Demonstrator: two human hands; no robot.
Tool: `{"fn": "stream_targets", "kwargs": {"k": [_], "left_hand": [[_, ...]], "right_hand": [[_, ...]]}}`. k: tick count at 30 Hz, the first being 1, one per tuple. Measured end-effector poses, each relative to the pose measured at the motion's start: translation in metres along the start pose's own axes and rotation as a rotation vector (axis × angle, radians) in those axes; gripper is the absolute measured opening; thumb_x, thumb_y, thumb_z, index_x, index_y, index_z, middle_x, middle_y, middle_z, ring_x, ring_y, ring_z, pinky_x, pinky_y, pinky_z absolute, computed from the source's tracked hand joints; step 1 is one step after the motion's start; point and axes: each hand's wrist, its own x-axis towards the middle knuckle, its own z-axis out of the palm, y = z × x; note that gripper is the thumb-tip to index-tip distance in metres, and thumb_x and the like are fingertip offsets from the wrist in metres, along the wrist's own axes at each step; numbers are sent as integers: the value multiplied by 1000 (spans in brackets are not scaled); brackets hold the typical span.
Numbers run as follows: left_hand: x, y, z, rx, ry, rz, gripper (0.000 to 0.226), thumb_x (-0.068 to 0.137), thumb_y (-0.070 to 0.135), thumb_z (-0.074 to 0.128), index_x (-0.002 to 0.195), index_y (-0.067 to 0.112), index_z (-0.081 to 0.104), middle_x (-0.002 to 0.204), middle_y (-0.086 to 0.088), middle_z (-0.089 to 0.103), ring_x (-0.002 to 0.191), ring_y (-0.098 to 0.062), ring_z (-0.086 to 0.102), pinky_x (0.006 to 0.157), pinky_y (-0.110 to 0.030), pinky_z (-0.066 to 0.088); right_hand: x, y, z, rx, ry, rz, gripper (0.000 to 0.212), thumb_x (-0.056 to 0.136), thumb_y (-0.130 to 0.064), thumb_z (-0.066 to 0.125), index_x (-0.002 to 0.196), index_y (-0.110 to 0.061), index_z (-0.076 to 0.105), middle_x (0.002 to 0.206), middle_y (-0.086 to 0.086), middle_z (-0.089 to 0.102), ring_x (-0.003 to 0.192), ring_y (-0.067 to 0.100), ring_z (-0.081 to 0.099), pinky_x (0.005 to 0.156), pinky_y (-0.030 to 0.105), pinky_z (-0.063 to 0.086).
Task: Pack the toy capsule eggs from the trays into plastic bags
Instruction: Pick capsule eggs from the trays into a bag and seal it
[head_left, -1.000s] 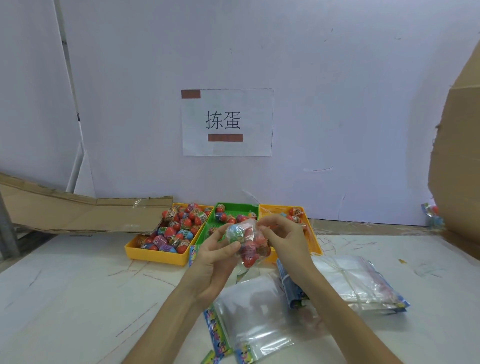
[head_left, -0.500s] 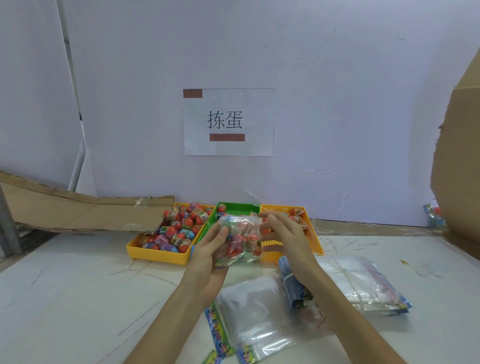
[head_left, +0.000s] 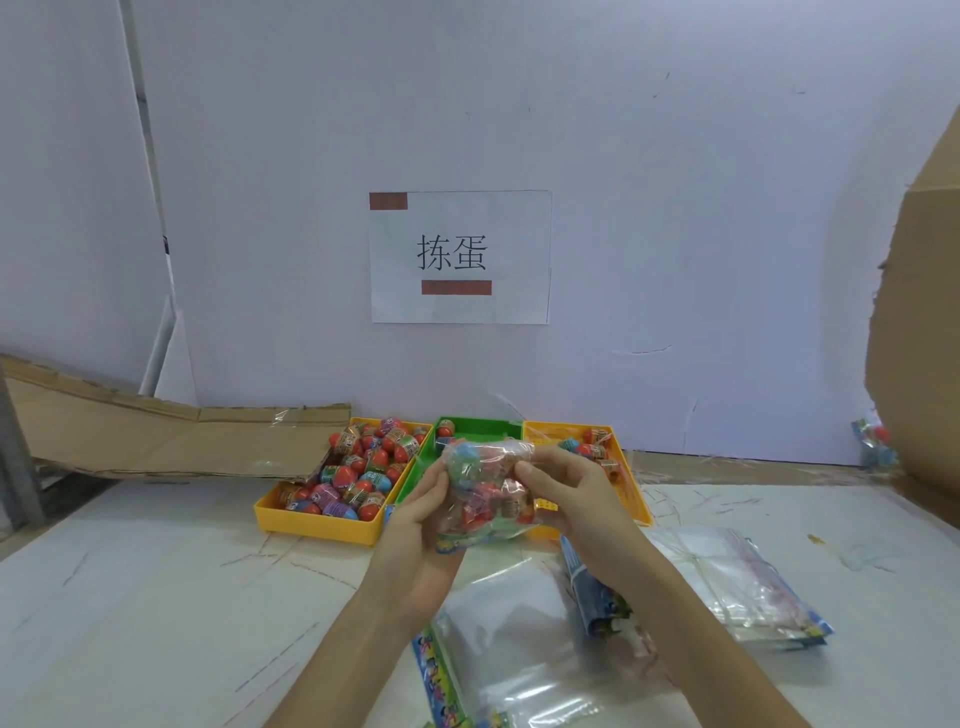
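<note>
A clear plastic bag (head_left: 488, 491) filled with several toy capsule eggs is held up in front of the trays. My left hand (head_left: 415, 530) grips its left side and bottom, and my right hand (head_left: 566, 491) grips its right side with the thumb on the front. Behind it stand three trays: a yellow tray (head_left: 317, 522) heaped with eggs (head_left: 363, 467), a green tray (head_left: 483, 427) with few eggs showing, and a second yellow tray (head_left: 631, 488) with a few eggs at its back. The bag hides most of the green tray.
Empty plastic bags (head_left: 504, 639) lie on the white table before me, with a bundled stack of bags (head_left: 737, 587) to the right. Flattened cardboard (head_left: 156, 436) lies at the back left, a cardboard box (head_left: 919, 338) stands at the right, and a paper sign (head_left: 460, 257) hangs on the wall.
Both hands turned the filled bag over and raised it slightly, so its printed strip now sits at the bottom. The trays and loose bags have not moved.
</note>
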Motion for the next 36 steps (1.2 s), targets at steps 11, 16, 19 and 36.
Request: {"fn": "stream_targets", "kwargs": {"k": [11,16,19,36], "left_hand": [[7,-5,-7,334,200,74,46,76,29,76,110,-1,65,102,-20,74,83,-26,75,69,-33,60],[9,-6,-12,261,153,-63,46,76,21,77,114,-4,66,107,-22,72,96,-32,67,92,-43,57],[6,-3,-10,311,110,-125,34,71,21,79,96,6,62,103,-19,63,96,-29,57,101,-42,47],[11,2,-11,191,160,-159,23,70,31,76,72,8,80,70,-8,66,57,-13,64,60,-28,51]], "right_hand": [[1,2,0,-125,65,-88,10,91,-19,73,94,-25,80,94,8,77,92,31,72,83,47,60],[1,2,0,-113,80,-89,13,92,-18,70,95,-27,80,90,7,77,82,21,72,68,31,56],[2,3,-1,-106,109,-81,14,93,-17,69,95,-26,80,88,5,76,78,17,70,65,27,55],[3,-1,0,-77,109,-96,28,94,-9,65,93,-32,80,81,5,76,72,14,71,61,22,54]]}}
